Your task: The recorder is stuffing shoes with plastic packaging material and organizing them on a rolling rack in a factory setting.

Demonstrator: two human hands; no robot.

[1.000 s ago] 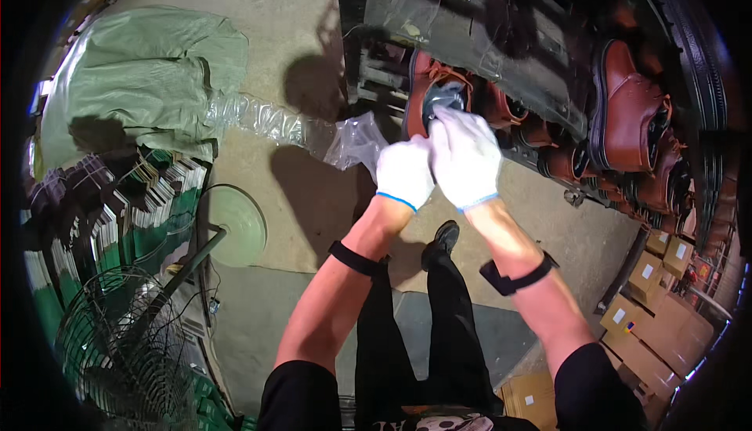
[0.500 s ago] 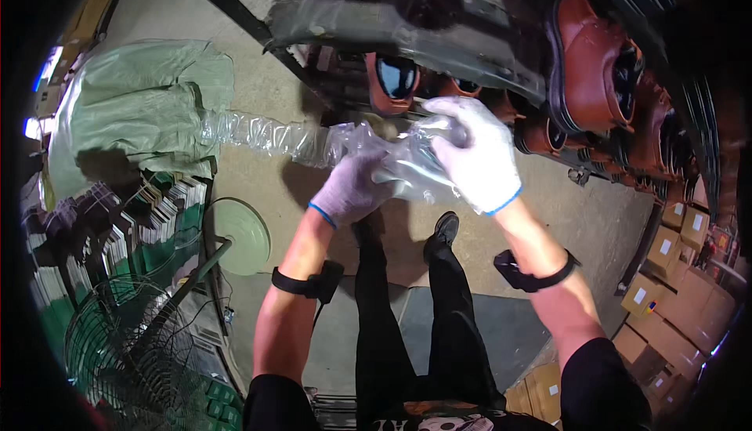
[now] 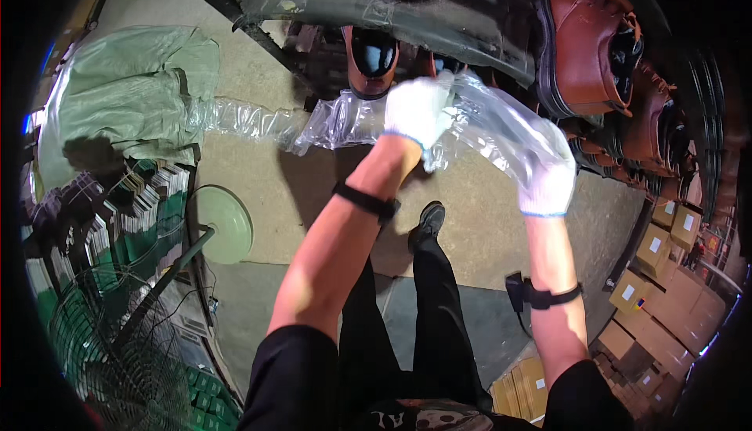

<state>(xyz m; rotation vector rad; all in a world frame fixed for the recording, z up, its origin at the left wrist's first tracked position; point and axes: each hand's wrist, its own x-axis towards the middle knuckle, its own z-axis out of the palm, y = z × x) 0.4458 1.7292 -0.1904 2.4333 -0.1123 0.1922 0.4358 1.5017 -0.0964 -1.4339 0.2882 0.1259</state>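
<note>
Both my hands wear white gloves and hold a clear plastic bag (image 3: pixel 501 121) stretched between them at chest height. My left hand (image 3: pixel 417 110) grips the bag's upper end, just below a brown shoe (image 3: pixel 371 61) standing on a rack. My right hand (image 3: pixel 546 178) is closed on the bag's lower right end. A long strip of more clear plastic bags (image 3: pixel 258 121) trails off to the left from my left hand, down to the concrete floor.
Brown leather boots (image 3: pixel 591 43) line the rack (image 3: pixel 439 8) ahead and to the right. A green sack (image 3: pixel 129 94) lies on the floor at left. A standing fan (image 3: pixel 117 337) with a round base (image 3: pixel 223 223) is at lower left. Cardboard boxes (image 3: pixel 666 243) are stacked at right.
My hands have moved apart: the left went up toward the rack, the right dropped to the right, and the bag is now pulled out between them.
</note>
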